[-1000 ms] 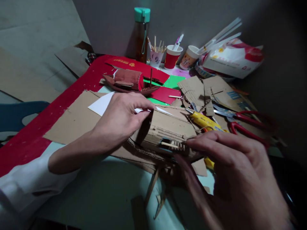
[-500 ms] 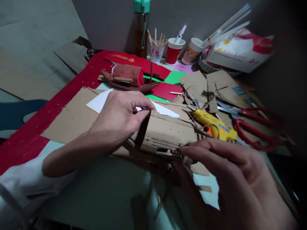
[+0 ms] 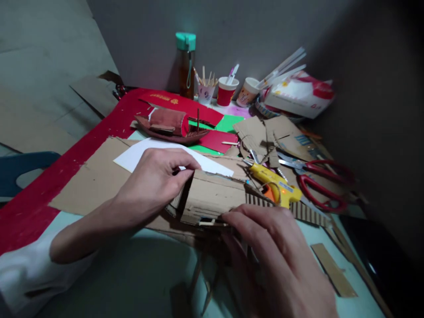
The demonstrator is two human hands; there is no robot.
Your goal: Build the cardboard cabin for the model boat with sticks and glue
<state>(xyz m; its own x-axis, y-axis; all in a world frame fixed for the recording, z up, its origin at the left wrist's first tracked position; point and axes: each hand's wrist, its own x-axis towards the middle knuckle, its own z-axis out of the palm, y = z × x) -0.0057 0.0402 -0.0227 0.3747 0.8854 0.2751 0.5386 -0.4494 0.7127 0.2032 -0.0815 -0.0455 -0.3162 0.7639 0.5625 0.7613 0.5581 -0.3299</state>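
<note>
Left hand (image 3: 155, 176) grips the brown corrugated-cardboard model (image 3: 212, 198) at its end, right hand (image 3: 278, 256) pinches its front edge beside the yellow glue gun (image 3: 274, 185).

Your left hand (image 3: 155, 181) grips one end of the cardboard model (image 3: 212, 198), and your right hand (image 3: 278, 256) pinches its near edge. Just beyond it lie a yellow glue gun (image 3: 274, 183) and red scissors (image 3: 318, 181).
</note>
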